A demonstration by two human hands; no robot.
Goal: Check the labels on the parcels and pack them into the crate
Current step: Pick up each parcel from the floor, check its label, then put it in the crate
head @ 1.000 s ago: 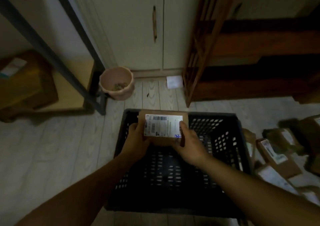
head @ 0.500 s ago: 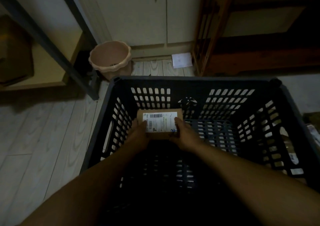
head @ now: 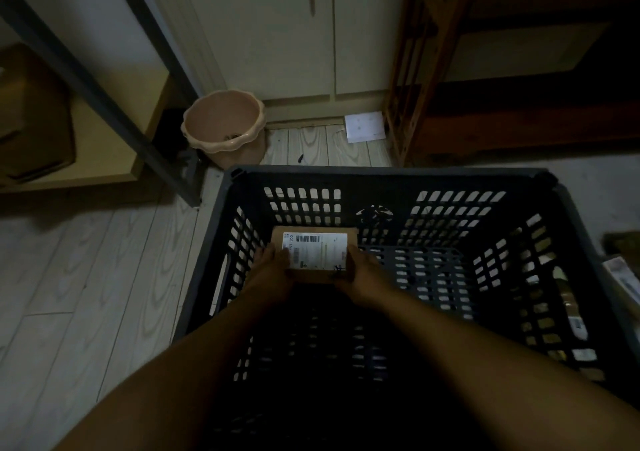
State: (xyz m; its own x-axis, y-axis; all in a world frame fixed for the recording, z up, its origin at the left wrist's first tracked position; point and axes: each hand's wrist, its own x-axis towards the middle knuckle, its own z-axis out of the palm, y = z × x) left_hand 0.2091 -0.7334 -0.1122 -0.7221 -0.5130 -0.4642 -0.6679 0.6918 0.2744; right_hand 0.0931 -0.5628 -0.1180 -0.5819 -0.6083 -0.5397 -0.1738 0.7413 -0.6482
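A small brown cardboard parcel (head: 317,255) with a white barcode label on top sits low inside the black slotted plastic crate (head: 384,175), near its far left corner. My left hand (head: 272,272) grips the parcel's left side and my right hand (head: 363,279) grips its right side, thumbs on the label's edges. Both forearms reach down into the crate. Whether the parcel rests on the crate floor I cannot tell. More labelled parcels (head: 620,274) lie on the floor outside the crate's right wall.
A pink plastic bin (head: 225,128) stands behind the crate's left corner, beside a dark metal shelf leg (head: 152,149). A white paper (head: 364,126) lies by the cupboard doors. A wooden rack (head: 412,69) rises at the back right. Pale wood floor spreads to the left.
The parcel went from above the crate's far rim down deep into the crate, both hands still gripping it. The view has moved closer over the crate.
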